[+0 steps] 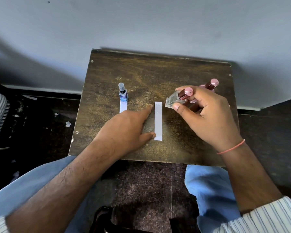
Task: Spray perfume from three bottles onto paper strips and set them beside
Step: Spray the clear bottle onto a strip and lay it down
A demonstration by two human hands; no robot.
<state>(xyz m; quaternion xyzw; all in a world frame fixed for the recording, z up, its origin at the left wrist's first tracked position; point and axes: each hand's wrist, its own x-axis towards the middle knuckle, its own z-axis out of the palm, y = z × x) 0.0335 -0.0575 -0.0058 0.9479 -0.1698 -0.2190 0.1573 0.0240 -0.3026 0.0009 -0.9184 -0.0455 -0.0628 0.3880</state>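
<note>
My right hand (pixel 207 113) grips a clear square perfume bottle (pixel 172 100) with a pink cap, tilted over the far end of a white paper strip (pixel 158 121) lying in the middle of the small wooden table (pixel 141 71). My left hand (pixel 129 125) rests flat beside that strip, thumb and fingertip touching its left edge. A blue bottle (pixel 123 93) with a clear cap stands upright at the left, with another strip (pixel 123 106) lying in front of it. A third pink-capped bottle (pixel 212 84) shows behind my right hand, mostly hidden.
The table stands against a grey wall (pixel 141 22). Paper scraps lie on the dark floor (pixel 40 118) at the left. My knees in blue trousers (pixel 208 185) sit under the near table edge.
</note>
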